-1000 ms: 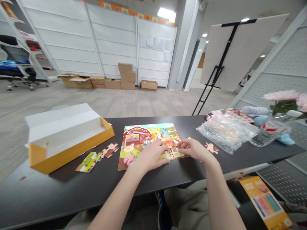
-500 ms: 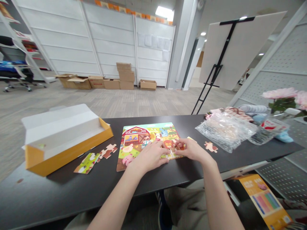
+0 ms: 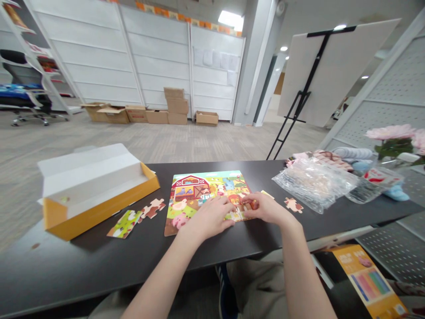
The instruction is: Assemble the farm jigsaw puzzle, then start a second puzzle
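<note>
A colourful farm jigsaw puzzle (image 3: 190, 182) with a red barn lies flat on the dark table. Over its lower middle rests my left hand (image 3: 212, 216), fingers stretched out and lying on the pieces. My right hand (image 3: 264, 207) is at the puzzle's lower right corner, thumb and fingers pinched on a brownish puzzle piece (image 3: 246, 208) that they partly cover. Whether that piece sits fully flat I cannot tell. Just beyond the right hand, the edge of a pale yellow piece (image 3: 267, 194) shows. A loose brown-and-pink piece (image 3: 294, 204) lies further right.
An open yellow box (image 3: 106, 207) with a white inside stands at the left. Near it lie a green piece (image 3: 125, 224) and brown pieces (image 3: 152, 208). Clear plastic bags (image 3: 315, 184) and folded cloths (image 3: 353, 156) occupy the right. Below the table is an orange package (image 3: 368, 277).
The view has shifted slightly, moving the scene a little to the right. Both hands stay at almost the same places on the puzzle, the right fingers still pinching at its corner.
</note>
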Action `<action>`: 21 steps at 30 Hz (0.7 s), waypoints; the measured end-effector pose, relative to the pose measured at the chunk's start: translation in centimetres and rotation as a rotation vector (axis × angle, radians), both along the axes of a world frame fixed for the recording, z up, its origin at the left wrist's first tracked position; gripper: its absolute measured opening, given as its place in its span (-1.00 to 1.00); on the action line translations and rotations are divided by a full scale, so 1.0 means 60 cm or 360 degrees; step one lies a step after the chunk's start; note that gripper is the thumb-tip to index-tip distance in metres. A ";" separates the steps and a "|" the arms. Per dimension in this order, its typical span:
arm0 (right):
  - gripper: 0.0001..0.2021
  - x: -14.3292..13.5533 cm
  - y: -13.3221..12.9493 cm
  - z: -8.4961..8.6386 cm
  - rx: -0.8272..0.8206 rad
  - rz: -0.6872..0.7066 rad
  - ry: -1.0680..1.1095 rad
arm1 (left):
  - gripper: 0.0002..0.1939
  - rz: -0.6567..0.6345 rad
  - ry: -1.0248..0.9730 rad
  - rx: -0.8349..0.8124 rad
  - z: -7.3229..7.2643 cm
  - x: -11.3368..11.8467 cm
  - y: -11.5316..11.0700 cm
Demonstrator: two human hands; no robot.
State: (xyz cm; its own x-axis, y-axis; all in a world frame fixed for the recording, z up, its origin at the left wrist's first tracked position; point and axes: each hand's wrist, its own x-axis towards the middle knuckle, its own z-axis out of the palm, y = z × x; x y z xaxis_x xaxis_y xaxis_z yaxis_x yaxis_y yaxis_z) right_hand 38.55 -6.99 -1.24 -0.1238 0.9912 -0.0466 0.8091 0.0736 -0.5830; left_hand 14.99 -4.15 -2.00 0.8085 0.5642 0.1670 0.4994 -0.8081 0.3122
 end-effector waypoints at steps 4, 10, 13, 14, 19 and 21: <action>-0.69 0.000 0.005 -0.007 -0.0035 0.0015 -0.0003 | -0.72 -0.0006 -0.0034 -0.0016 -0.001 -0.002 -0.004; -0.69 -0.005 0.010 -0.010 -0.0062 -0.0009 0.0008 | -0.77 -0.0024 -0.0026 -0.0033 0.007 -0.002 -0.006; -0.70 -0.009 0.009 -0.005 -0.0091 -0.0033 -0.0012 | -0.77 -0.0013 -0.0020 -0.0047 0.008 -0.002 -0.005; -0.69 -0.009 0.008 -0.003 -0.0094 -0.0041 -0.0016 | -0.77 -0.0011 -0.0019 -0.0053 0.008 -0.002 -0.005; -0.74 -0.008 0.006 0.006 -0.0035 -0.0081 0.0020 | -0.71 0.0012 -0.0029 -0.0096 0.008 -0.001 -0.004; -0.78 -0.008 0.004 0.010 -0.0056 -0.0109 0.0094 | -0.71 0.0038 -0.0017 -0.0107 0.010 0.000 -0.005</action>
State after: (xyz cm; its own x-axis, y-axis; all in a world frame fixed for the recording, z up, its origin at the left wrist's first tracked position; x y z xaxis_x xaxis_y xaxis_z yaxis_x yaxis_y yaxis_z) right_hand 38.10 -6.75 -0.67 -0.0594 0.9953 -0.0763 0.7757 -0.0021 -0.6311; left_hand 14.97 -4.43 -1.39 0.7930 0.5937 0.1363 0.5149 -0.7729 0.3709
